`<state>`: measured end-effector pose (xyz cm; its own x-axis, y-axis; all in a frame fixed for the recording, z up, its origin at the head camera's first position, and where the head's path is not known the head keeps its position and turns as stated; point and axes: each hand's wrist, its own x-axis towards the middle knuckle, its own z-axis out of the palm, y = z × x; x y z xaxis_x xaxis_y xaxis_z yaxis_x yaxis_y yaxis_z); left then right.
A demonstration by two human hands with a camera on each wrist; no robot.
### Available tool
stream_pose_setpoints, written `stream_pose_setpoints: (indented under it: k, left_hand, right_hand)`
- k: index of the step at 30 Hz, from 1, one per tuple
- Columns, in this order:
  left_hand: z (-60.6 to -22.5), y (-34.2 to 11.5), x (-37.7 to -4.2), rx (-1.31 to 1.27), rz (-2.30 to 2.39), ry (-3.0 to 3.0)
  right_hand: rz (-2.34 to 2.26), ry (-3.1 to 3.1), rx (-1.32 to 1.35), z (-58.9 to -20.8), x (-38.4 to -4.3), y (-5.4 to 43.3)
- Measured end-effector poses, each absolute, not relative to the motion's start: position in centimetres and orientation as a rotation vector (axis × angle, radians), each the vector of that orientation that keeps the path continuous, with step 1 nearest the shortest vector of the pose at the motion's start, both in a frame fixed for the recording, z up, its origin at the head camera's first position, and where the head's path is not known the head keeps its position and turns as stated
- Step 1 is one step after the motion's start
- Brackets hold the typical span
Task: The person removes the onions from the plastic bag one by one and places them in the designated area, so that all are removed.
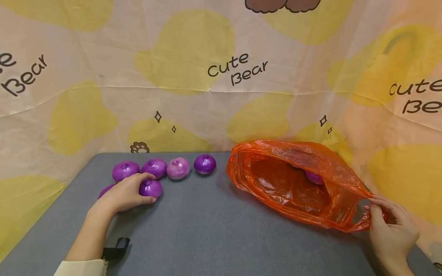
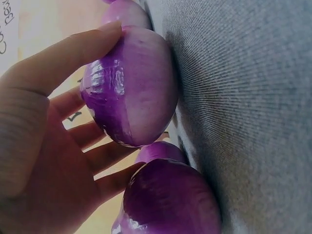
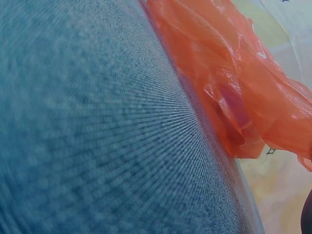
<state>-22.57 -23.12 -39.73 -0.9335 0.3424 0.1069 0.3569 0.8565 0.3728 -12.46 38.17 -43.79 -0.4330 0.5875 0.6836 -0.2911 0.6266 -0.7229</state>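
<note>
My left hand [image 1: 129, 191] curves around a red onion [image 1: 152, 189] on the table. In the left wrist view the thumb lies on that onion's [image 2: 141, 87] side and the fingers reach behind it. Close below it there sits another purple onion [image 2: 170, 200]. At the right, my right hand [image 1: 393, 226] pinches the handle end of an orange plastic bag [image 1: 293, 214]. The bag lies with its mouth wide toward me, and a purple onion [image 1: 314, 177] shows inside. In the right wrist view the bag [image 3: 209, 63] spreads beside the table surface, with a purple patch showing through.
Behind the left hand stand several onions in a row: two purple ones [image 1: 126, 171], a paler one [image 1: 178, 168] and a darker one [image 1: 205, 164]. Another onion [image 1: 105, 190] is partly hidden by the left hand. A printed cloth [image 1: 193, 50] hangs behind the grey table [image 1: 207, 230].
</note>
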Motion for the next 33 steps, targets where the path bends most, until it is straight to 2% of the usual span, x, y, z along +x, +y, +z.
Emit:
stream_pose_setpoints:
  k: [11, 18, 24, 33]
  left_hand:
    - [-39.3, -23.3, -22.2, -0.578, -0.621, -2.979]
    - [-37.1, -21.8, -21.3, -0.521, -0.572, -2.985]
    - [-34.6, -17.6, -20.1, -0.606, -0.578, -2.927]
    - [-33.6, -8.7, -21.0, -0.936, -0.546, -2.749]
  right_hand:
    - [0.996, -1.759, -0.24, -43.7, -12.3, 38.2]
    - [1.007, -1.732, -0.204, -43.5, -12.3, 38.3]
    - [1.029, -1.719, -0.178, -43.4, -12.2, 38.5]
    - [1.038, -1.708, -0.177, -43.1, -12.2, 38.4]
